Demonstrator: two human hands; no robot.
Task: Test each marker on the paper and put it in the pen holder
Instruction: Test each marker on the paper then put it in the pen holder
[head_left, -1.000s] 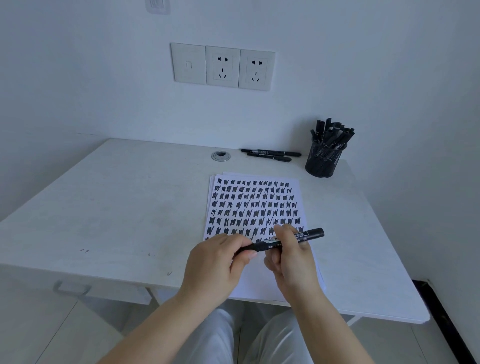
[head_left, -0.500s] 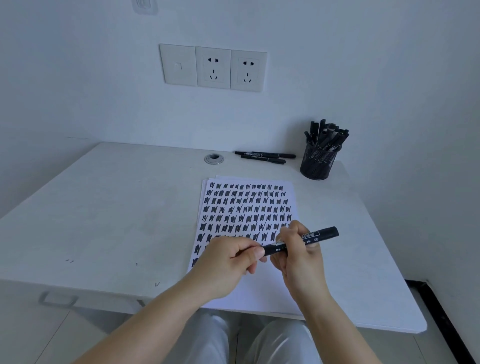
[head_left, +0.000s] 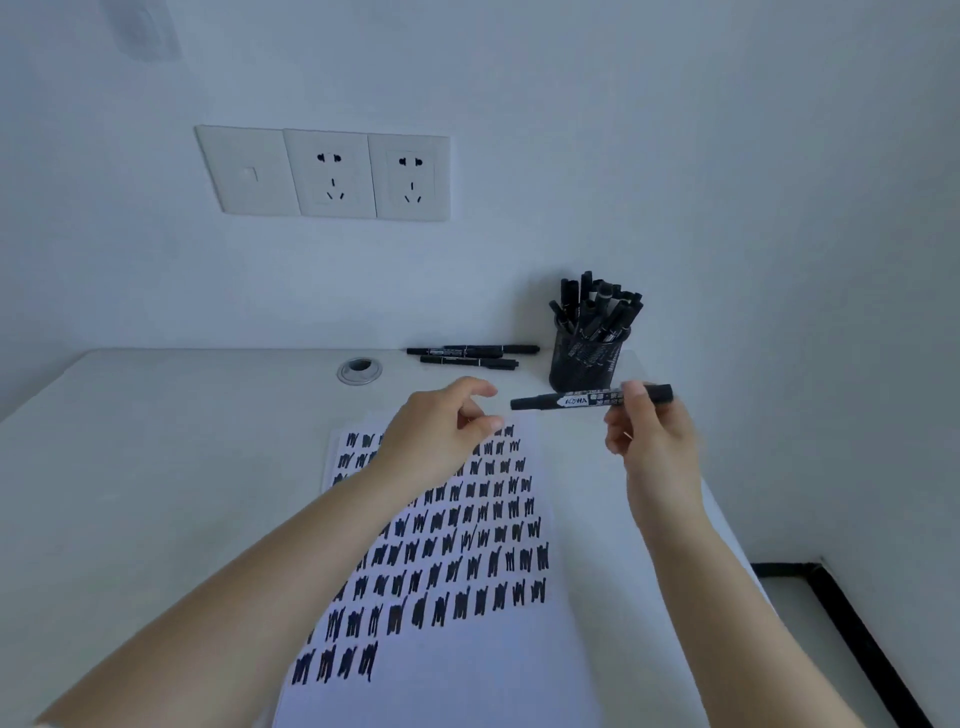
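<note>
I am looking at a matt, off-white table top (head_left: 156, 467) with a faint grain, and a metal-looking silver grommet ring (head_left: 359, 370) is catching a dull sheen in it. A smooth white paper sheet (head_left: 467, 649) is carrying matt black ink scribbles. The black plastic marker with a printed label (head_left: 582, 400) is showing a slight gloss, and the black mesh pen holder (head_left: 586, 364) is looking perforated, metal or plastic I cannot tell. The white plastic wall sockets (head_left: 332, 174) are appearing smooth.
</note>
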